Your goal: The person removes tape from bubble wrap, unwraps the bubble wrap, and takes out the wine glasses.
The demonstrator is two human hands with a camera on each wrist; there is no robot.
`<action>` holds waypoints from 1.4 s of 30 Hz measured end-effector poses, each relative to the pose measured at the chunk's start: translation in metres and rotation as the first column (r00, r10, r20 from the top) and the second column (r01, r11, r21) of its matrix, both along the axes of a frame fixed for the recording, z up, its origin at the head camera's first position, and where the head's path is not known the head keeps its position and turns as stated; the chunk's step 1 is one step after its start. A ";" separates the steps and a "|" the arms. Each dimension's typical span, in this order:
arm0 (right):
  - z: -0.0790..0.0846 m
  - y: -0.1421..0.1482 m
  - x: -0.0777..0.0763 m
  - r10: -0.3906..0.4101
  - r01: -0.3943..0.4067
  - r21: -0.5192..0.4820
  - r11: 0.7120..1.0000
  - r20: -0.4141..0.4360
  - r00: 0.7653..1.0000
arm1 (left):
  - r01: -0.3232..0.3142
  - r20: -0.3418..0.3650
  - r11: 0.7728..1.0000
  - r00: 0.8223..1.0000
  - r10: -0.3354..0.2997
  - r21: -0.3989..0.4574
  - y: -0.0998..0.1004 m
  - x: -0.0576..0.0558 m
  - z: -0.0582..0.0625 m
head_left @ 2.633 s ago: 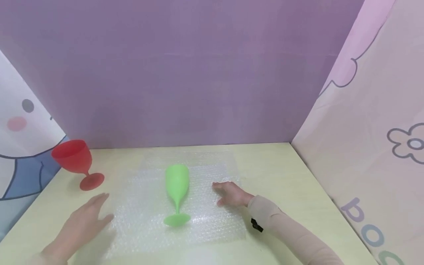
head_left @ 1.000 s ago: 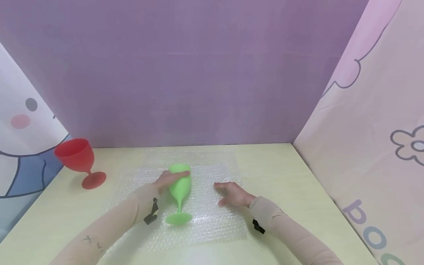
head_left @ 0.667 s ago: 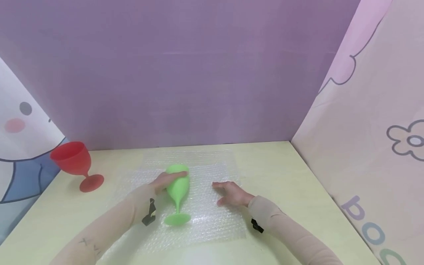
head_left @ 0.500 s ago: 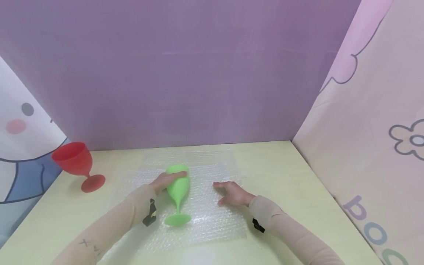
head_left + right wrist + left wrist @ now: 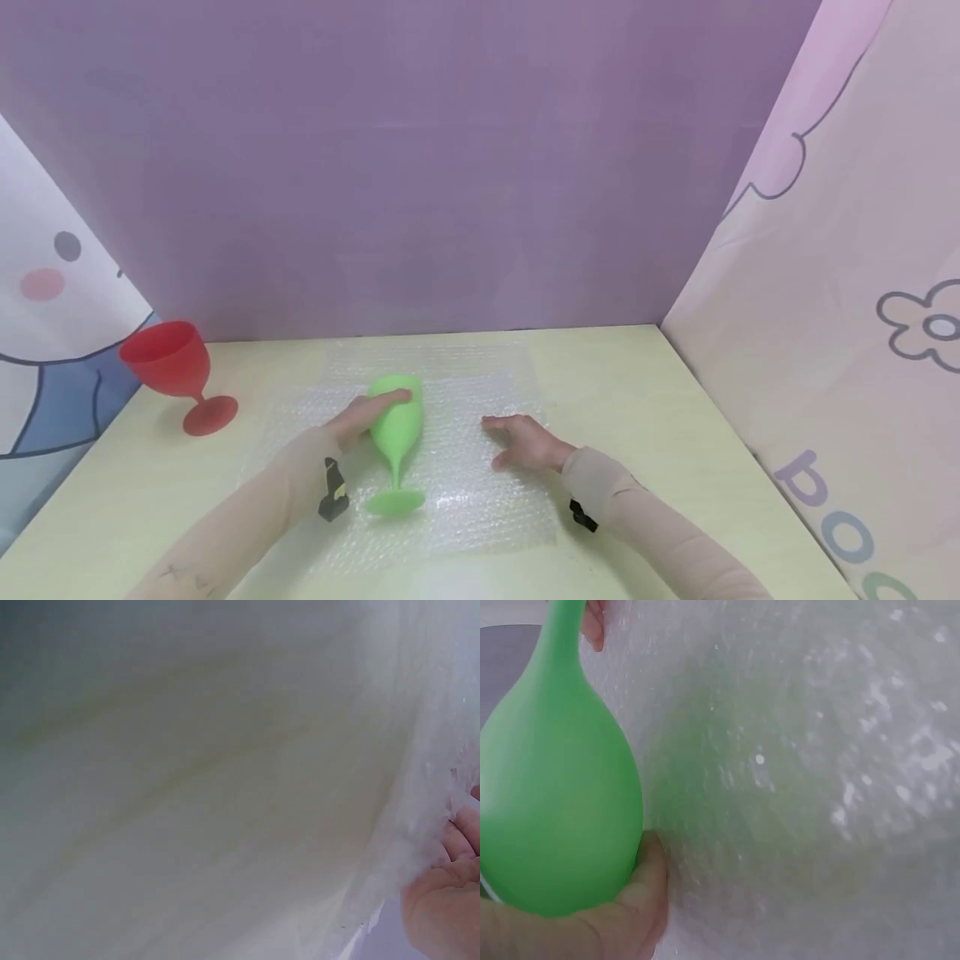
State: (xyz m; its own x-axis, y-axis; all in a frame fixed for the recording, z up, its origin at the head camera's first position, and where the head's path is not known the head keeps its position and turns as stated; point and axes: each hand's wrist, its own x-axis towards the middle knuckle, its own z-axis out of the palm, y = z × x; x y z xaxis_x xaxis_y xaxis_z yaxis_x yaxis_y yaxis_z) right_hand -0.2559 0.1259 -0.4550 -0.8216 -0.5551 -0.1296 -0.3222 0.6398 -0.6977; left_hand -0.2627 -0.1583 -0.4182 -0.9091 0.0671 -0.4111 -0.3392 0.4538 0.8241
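Note:
A green goblet [image 5: 397, 433] lies on its side over a sheet of bubble wrap [image 5: 465, 500], its foot toward me and its mouth facing away. My left hand [image 5: 362, 419] grips the bowl from the left, the thumb side showing over it. In the left wrist view, fingers [image 5: 651, 892] wrap the lower part of the green bowl [image 5: 562, 787]. Whether the goblet is clear of the wrap, I cannot tell. My right hand [image 5: 528, 442] rests on the right part of the bubble wrap with relaxed fingers, apart from the goblet.
A red goblet [image 5: 168, 367] stands upright at the back left of the pale table [image 5: 622, 400]. Behind rises a purple panel [image 5: 420, 167]. A printed side panel [image 5: 840, 267] bounds the right, and another with a cartoon print [image 5: 45, 333] the left.
My left hand came in from the front left and took hold of the green goblet's bowl. Goblet and hand have just shifted slightly left. The right hand stays in place.

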 end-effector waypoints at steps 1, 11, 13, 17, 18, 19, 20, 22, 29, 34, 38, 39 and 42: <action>-0.001 0.000 0.000 -0.002 0.002 0.001 1.000 0.002 1.000 | -0.002 -0.003 1.000 1.000 0.002 0.006 -0.001 0.002 0.000; -0.001 0.000 0.000 -0.009 0.009 0.017 1.000 0.003 1.000 | -0.009 -0.034 0.996 0.999 0.012 0.086 -0.012 0.015 0.005; 0.000 0.001 0.000 -0.007 0.007 0.014 1.000 0.001 1.000 | -0.019 -0.041 0.994 0.999 0.023 0.103 -0.014 0.016 0.006; -0.001 0.001 0.001 0.002 -0.002 0.021 1.000 -0.004 1.000 | -0.045 -0.051 0.993 0.997 0.051 0.112 -0.020 0.023 0.011; 0.000 0.002 0.001 0.004 -0.004 0.020 1.000 -0.007 1.000 | -0.050 -0.055 0.993 0.997 0.057 0.111 -0.021 0.025 0.012; 0.000 0.002 0.001 0.005 -0.005 0.019 1.000 -0.008 1.000 | -0.055 -0.059 0.993 0.996 0.062 0.106 -0.022 0.027 0.014; 0.000 0.002 0.001 0.006 -0.005 0.018 1.000 -0.008 1.000 | -0.061 -0.062 0.993 0.996 0.068 0.103 -0.023 0.029 0.016; 0.000 0.002 0.001 0.009 -0.009 0.011 1.000 -0.010 1.000 | -0.079 -0.071 0.993 0.994 0.085 0.091 -0.025 0.034 0.019; 0.000 0.002 -0.001 0.028 -0.028 -0.011 1.000 -0.015 0.999 | -0.121 -0.117 0.990 0.985 0.129 0.075 -0.030 0.047 0.030; 0.000 0.001 0.000 0.023 -0.023 -0.022 0.999 0.000 1.000 | -0.147 -0.155 0.988 0.976 0.152 0.045 -0.036 0.057 0.037; 0.000 0.001 -0.001 0.021 -0.021 -0.022 1.000 0.002 1.000 | -0.170 -0.196 0.985 0.966 0.167 -0.002 -0.042 0.066 0.046; 0.000 0.001 -0.001 0.020 -0.020 -0.020 1.000 0.004 1.000 | -0.177 -0.202 0.984 0.964 0.171 -0.011 -0.044 0.068 0.048; -0.001 0.002 -0.002 0.016 -0.016 -0.018 1.000 0.007 1.000 | -0.196 -0.233 0.980 0.955 0.185 -0.026 -0.050 0.075 0.056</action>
State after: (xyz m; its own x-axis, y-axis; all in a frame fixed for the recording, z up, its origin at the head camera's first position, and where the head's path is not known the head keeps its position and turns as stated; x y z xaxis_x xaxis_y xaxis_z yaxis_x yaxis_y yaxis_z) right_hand -0.2574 0.1276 -0.4555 -0.8118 -0.5704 -0.1253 -0.3274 0.6222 -0.7111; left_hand -0.1879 -0.2083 -0.3626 -0.9730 -0.1313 -0.1896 -0.2286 0.4404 0.8682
